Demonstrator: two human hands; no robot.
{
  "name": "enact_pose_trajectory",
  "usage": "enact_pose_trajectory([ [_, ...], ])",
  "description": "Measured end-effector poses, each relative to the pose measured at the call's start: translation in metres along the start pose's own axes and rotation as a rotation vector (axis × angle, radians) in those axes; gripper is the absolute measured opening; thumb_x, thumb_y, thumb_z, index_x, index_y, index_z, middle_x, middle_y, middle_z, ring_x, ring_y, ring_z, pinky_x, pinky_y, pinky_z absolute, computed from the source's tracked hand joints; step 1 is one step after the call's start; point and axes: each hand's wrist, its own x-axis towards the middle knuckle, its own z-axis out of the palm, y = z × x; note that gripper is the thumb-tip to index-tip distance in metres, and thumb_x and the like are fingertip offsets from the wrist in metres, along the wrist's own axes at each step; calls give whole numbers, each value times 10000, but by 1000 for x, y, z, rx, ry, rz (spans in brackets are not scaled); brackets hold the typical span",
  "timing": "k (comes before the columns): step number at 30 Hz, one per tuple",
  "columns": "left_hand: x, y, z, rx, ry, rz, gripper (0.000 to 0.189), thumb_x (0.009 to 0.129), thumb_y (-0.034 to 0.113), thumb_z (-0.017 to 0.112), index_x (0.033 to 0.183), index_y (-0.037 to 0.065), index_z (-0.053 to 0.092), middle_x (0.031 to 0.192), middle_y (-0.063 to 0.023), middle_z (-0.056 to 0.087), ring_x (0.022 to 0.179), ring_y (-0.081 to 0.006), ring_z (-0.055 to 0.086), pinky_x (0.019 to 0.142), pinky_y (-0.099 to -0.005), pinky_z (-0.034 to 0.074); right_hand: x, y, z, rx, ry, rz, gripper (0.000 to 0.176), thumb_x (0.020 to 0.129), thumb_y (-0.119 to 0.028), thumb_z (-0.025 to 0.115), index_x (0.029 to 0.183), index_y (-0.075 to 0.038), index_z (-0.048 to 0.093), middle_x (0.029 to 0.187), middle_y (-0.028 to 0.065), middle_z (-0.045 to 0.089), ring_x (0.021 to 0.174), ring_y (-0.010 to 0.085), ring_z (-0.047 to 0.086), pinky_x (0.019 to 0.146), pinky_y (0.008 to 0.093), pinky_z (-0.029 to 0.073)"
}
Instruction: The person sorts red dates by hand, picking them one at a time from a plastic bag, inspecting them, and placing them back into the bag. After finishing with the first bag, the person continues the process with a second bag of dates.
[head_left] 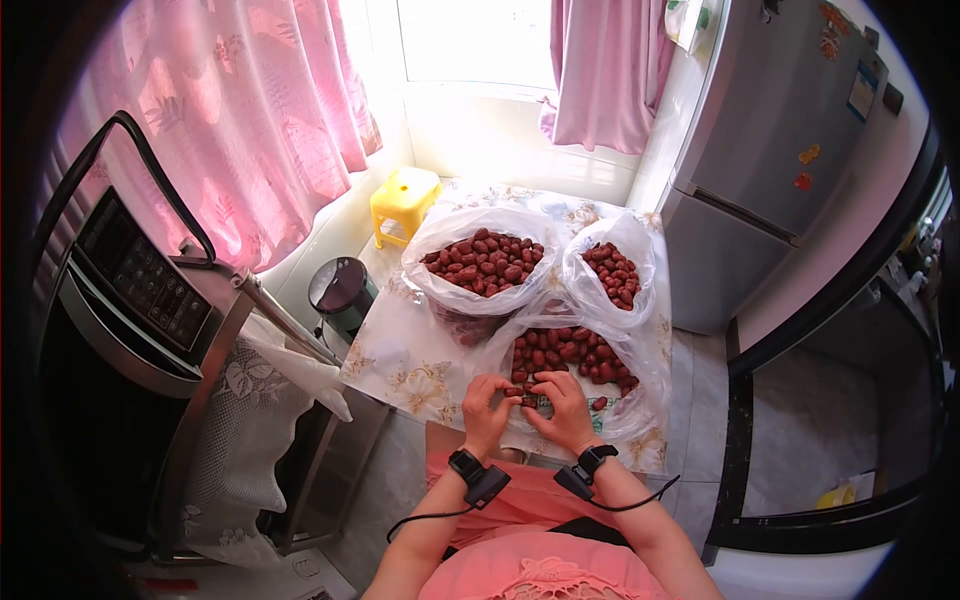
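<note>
Floral-covered table (pixel 405 345) under a window (pixel 475 40), fridge (pixel 750 150) off its right edge, yellow stool (pixel 405 195) by the far-left corner. Left hand (pixel 485 412) and right hand (pixel 566 412) meet over the near edge, fingertips nearly closed, pinching dark-red date (pixel 514 392); one piece or two, can't tell. Open near bag (pixel 648 400) of dates just beyond; far-left bag (pixel 436 292) and far-right bag (pixel 646 275) behind it.

The only view looks from the person's head, forward and steeply down: pink top (pixel 480 570) at the lower edge, left hand (pixel 484 415) and right hand (pixel 568 412) near, below centre, bench (pixel 385 340) reaching beyond them, window (pixel 475 40) farther off at the top. Dark, rounded corners border the wide, curved picture.
</note>
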Motion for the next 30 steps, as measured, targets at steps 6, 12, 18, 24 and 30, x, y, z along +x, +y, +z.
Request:
enact_pose_trajectory([
  [6,-1,0,0,-10,7,-12,238,730,-13,817,918,18,675,922,-112,680,887,-302,657,791,-387,516,0,0,0,3,4,-3,345,743,-172,833,1024,-57,671,1201,115,653,1137,340,610,970,448,491],
  [12,1,1,0,-30,-5,-5,330,750,3,808,1059,61,706,1008,-122,692,970,-338,657,844,-418,519,1,-1,-1,2,4,-3,345,744,-172,834,1029,-58,677,1198,116,652,1136,341,610,970,448,493],
  [18,0,1,0,-29,1,-24,371,764,-10,791,1115,58,694,1040,-137,690,982,-355,659,863,-419,521,0,1,0,1,4,-5,350,744,-171,834,1036,-59,677,1198,115,651,1135,341,610,973,449,493],
  [24,1,3,1,-41,14,-32,360,761,-10,798,1102,47,694,1023,-140,686,964,-347,666,858,-410,523,1,-1,-1,8,4,-2,348,741,-167,834,1030,-58,674,1198,116,651,1132,342,610,970,450,495],
  [30,-1,0,2,-53,12,-65,342,767,0,806,1088,39,694,1018,-137,687,953,-337,670,847,-404,526,1,0,0,6,11,-4,343,741,-166,835,1021,-57,670,1192,118,653,1128,345,612,965,451,498],
])
